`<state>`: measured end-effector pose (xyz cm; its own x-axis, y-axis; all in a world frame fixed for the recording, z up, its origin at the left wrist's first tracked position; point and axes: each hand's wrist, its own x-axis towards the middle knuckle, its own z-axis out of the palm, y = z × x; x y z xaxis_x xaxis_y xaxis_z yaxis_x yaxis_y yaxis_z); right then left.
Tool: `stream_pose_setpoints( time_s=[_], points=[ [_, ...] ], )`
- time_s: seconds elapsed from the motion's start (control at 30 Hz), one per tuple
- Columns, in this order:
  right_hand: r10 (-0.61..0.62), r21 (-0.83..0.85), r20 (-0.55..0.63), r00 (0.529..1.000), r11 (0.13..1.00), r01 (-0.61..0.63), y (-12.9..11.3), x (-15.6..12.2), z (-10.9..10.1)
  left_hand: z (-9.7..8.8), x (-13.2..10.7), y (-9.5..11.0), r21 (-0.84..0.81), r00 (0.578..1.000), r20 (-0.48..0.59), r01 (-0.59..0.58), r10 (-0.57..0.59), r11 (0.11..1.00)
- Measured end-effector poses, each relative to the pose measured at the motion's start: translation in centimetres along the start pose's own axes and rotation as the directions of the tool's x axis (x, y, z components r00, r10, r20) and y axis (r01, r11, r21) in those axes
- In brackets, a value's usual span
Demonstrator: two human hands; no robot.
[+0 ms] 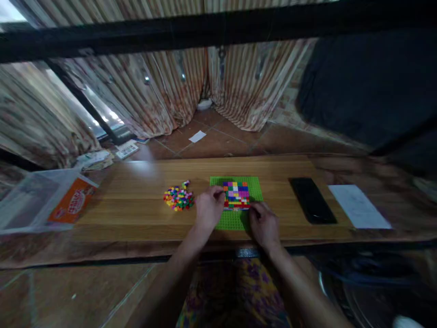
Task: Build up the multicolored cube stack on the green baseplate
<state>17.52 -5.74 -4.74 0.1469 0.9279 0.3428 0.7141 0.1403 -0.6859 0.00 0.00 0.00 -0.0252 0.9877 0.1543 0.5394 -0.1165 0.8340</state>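
Observation:
A green baseplate point(254, 189) lies on the wooden board point(136, 205), with a block of coloured small bricks point(236, 193) built on its middle. My left hand point(208, 210) rests on the plate's left side, fingers curled, fingertips pinched at the block's left edge. Against the block's lower right corner sits my right hand point(263, 224), fingers bent and pressed together on the plate. Whether either hand holds a brick is hidden. A loose heap of coloured bricks point(179, 197) lies just left of my left hand.
A black phone point(312, 199) and a white sheet point(358, 206) lie on the board to the right. A clear plastic box with an orange packet point(72, 200) stands at the left end. Curtains point(164, 91) and tiled floor lie beyond.

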Motion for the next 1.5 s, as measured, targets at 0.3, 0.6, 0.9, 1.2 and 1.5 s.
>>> stream_pose_setpoints(
  time_s=[0.3, 0.6, 0.9, 1.2, 1.5],
  points=[
    [-0.003, 0.0, -0.024, 1.0, 1.0, 0.003, -0.6, 0.1, -0.2, 0.0, 0.7, -0.4, -0.328, 0.988, 0.033, 0.154, -0.151, 0.932],
    [-0.023, -0.01, -0.034, 0.999, 1.0, 0.023, -0.5, 0.1, -0.2, 0.2, 0.8, -0.1, -0.48, 0.981, 0.014, 0.177, -0.194, 0.859],
    [-0.036, -0.013, -0.044, 0.998, 0.999, 0.036, -0.5, 0.1, -0.2, 0.2, 0.8, -0.1, -0.624, 0.945, 0.12, 0.309, -0.304, 0.717],
    [-0.009, 0.002, -0.025, 1.0, 1.0, 0.009, -0.5, 0.1, -0.2, -0.3, 0.8, 0.1, -0.732, 0.885, 0.263, 0.443, -0.385, 0.517],
    [-0.013, -0.004, -0.03, 0.999, 1.0, 0.013, -0.3, 0.1, -0.1, 0.1, 1.2, 0.5, -0.699, 0.907, 0.198, 0.397, -0.371, 0.595]
  ],
)
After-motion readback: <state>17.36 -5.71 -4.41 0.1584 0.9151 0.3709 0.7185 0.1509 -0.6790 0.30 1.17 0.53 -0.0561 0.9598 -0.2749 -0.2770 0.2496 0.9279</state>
